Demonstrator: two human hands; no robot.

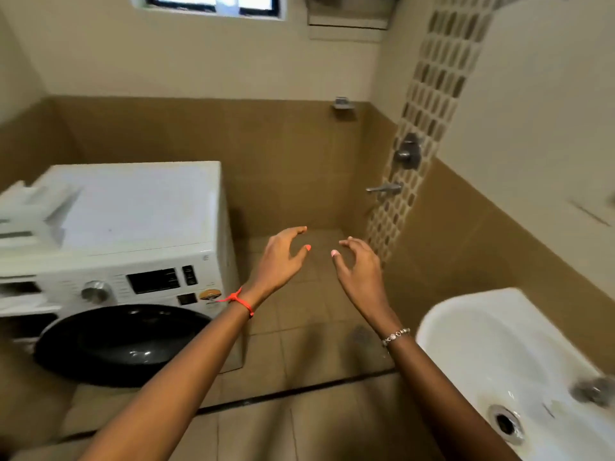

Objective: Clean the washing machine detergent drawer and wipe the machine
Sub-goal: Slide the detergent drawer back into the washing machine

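Hands up front, both empty: left hand (283, 257) and right hand (357, 264) hover over the floor (299, 334), fingers loosely curled, grasping nothing. Machine (133, 227) sits off left, with what looks like the drawer (33, 211) lying blurred on top. Danger: a hasty sideways grab could knock it off.

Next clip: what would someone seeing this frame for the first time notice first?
Two bare hands, the left hand and right hand, reach out mid-frame over the tiled floor, fingers loosely curled and holding nothing. To the left stands the white washing machine with its dark round door; a white sink fills the lower right corner.
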